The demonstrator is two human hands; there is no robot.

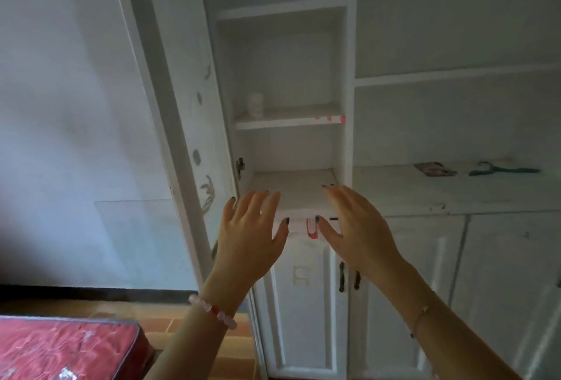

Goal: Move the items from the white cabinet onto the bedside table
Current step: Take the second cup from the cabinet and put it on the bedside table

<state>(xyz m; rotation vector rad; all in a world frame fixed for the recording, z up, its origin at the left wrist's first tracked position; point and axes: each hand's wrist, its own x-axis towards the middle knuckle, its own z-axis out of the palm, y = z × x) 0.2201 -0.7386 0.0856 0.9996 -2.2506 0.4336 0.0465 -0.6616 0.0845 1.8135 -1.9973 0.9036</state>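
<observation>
The white cabinet [349, 76] stands open in front of me, its tall door [170, 91] swung out to the left. A small white jar [255, 105] sits at the left of the middle shelf. My left hand [252, 234] and my right hand [355, 228] are raised side by side before the lowest open shelf [291, 185], fingers spread, holding nothing. Between the two hands, at the shelf's front edge, a small red and white object [311, 228] shows. The bedside table is out of view.
On the counter to the right lie a dark flat card-like item [434, 169] and a teal tool [504, 171]. Closed lower cabinet doors with dark handles [349, 281] are below. A red mattress [60, 349] sits at bottom left on a brick-coloured floor.
</observation>
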